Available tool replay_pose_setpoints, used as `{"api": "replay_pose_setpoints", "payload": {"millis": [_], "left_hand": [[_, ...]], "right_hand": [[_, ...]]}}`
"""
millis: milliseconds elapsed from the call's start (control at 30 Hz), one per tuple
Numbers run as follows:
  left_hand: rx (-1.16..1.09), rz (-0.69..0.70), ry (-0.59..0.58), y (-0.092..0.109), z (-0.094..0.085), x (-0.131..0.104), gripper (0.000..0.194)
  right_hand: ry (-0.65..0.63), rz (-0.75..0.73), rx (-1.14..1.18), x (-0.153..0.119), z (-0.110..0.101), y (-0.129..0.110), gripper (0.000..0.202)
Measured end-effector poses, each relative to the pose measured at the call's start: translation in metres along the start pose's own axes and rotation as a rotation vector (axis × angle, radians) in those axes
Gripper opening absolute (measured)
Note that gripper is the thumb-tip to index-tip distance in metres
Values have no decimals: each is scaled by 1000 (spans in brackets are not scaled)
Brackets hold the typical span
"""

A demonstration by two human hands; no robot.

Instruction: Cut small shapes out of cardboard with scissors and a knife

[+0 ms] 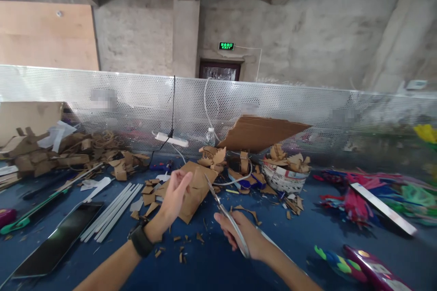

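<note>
My left hand (pixel 176 194), with a dark watch (pixel 141 238) on its wrist, is raised over a flat sheet of brown cardboard (pixel 200 193). Its thumb and fingers are curled together; whatever they may pinch is too small or blurred to name. In my right hand (pixel 239 232) is a pair of metal scissors (pixel 221 207), gripped by the handles, with the blades pointing up and away toward the sheet's right edge. Small cardboard scraps (pixel 180 254) are scattered on the blue table (pixel 211 273) between my forearms.
White sticks (pixel 111 213) and a black tablet-like slab (pixel 59 241) lie left. A heap of cardboard (pixel 51 150) sits farther back. Beyond the sheet stand a scrap-filled woven basket (pixel 287 177), a clear bottle (pixel 210 137) and a power strip (pixel 171 139). Colourful fuzzy strips (pixel 355 204) lie right.
</note>
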State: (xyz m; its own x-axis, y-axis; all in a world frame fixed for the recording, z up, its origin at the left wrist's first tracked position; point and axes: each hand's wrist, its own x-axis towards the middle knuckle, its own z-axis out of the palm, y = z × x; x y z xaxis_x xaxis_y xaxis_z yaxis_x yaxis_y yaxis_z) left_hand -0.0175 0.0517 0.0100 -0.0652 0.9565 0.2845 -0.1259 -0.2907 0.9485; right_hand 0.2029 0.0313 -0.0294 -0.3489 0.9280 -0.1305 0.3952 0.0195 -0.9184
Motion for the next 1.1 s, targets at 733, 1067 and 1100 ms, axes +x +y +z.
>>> {"api": "replay_pose_setpoints", "payload": {"millis": [733,1067,1100], "left_hand": [[-212,-147,-334,-4,6,-14,48],[-140,-98,-329,-8,8,-16,49],[-133,-100,-320,-8,8,-16,50]], "right_hand": [[-311,-186,218,-11,-5,-3,73],[-328,-209,180,-11,-9,-3,73],[-329,-208,171,-11,-9,-2,73]]}}
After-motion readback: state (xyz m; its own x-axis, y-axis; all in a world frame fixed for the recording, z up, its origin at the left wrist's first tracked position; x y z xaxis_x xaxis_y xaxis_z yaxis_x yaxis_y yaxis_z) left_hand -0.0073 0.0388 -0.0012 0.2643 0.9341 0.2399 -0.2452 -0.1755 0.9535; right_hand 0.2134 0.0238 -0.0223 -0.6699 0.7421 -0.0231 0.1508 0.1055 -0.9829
